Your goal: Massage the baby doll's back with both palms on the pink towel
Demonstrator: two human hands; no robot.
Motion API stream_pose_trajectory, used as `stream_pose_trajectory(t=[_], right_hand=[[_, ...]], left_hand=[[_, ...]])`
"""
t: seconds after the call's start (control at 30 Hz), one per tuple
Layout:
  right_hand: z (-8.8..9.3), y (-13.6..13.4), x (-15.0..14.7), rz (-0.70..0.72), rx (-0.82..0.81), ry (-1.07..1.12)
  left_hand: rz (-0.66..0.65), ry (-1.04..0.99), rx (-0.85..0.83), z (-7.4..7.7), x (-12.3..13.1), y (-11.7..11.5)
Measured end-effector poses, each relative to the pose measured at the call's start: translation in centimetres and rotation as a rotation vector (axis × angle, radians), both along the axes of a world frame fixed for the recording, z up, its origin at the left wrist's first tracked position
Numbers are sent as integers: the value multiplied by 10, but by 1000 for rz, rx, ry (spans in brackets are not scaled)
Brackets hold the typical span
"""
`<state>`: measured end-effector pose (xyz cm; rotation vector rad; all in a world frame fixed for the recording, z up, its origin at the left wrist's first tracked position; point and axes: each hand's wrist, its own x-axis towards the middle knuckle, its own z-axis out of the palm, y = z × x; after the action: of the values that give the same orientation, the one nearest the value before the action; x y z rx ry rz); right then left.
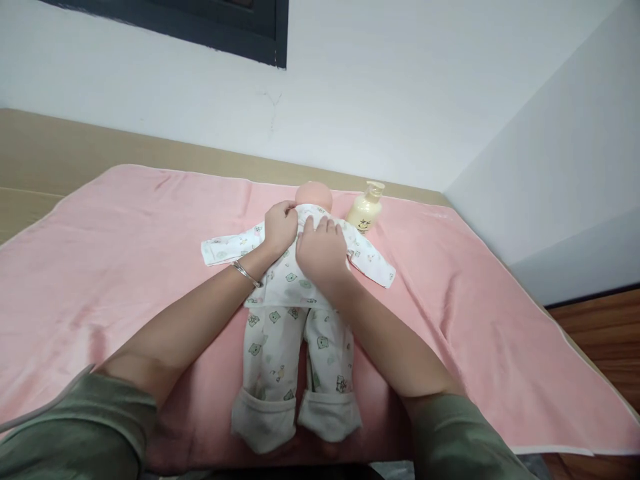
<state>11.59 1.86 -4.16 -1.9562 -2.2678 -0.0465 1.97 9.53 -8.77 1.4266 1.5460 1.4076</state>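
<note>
A baby doll (314,195) lies on its back, its bald head pointing away from me. It wears a white printed baby shirt (291,279), with both sleeves spread out sideways. Matching baby pants (275,340) cover the legs, their wide cuffs turned up. My left hand (280,230) is closed at the shirt's left shoulder, close to the collar, with a silver bracelet on the wrist. On the chest, just below the collar, my right hand (323,250) rests with its fingers stretched out over the fabric. Its thumb and palm side are partly hidden.
A cream pump bottle (366,210) stands right of the doll's head, near the shirt's sleeve. Under everything lies a pink blanket (165,227) on a tan surface (75,143). A white wall (360,100) with a dark window frame (260,33) rises behind.
</note>
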Motion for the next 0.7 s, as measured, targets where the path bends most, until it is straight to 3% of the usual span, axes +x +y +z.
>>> stream_pose_trajectory(t=[0.07,0.17,0.3,0.43,0.57,0.7], right_hand=[[0,-1,-3,123,-22,-1],[-2,21,15,237,-40,111],[-3,49,41,2,-50,244],[-1,31,27,-81,-30,136],[-3,5,0,103,-10,54],[-6,17,9,164,-45,142]], left_hand=[[1,7,-1,-1,-1,1],[11,33,24,-2,-1,1],[10,69,29,-3,-1,2],[0,70,17,-3,-1,3],[-12,56,-4,-3,-2,3],[4,143,-5,-1,-1,2]])
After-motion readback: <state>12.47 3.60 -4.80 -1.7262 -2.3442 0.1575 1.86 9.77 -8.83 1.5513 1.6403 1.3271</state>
